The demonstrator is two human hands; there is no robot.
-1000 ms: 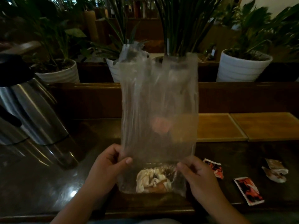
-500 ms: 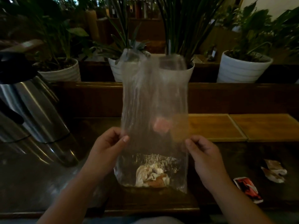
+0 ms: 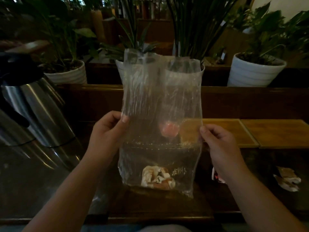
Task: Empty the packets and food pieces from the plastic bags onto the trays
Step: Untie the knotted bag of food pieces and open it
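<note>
A clear plastic bag (image 3: 160, 101) stands upright in front of me, its mouth at the top. White and brown food pieces (image 3: 157, 177) lie in its bottom. A pink blob (image 3: 168, 129) shows through the film at mid height. My left hand (image 3: 107, 133) pinches the bag's left edge and my right hand (image 3: 219, 143) pinches its right edge, both about halfway up. Two wooden trays (image 3: 234, 133) (image 3: 277, 133) lie side by side behind the bag to the right.
A steel thermos jug (image 3: 33, 111) stands at the left. A red packet (image 3: 217, 176), partly behind my right wrist, and a torn wrapper (image 3: 288, 180) lie on the dark table (image 3: 50, 190). White plant pots (image 3: 252, 72) line the ledge behind.
Both hands slid up the bag's sides from near the bottom to mid height. The bag's bottom with the food rose slightly off the table. My right wrist now covers part of a red packet.
</note>
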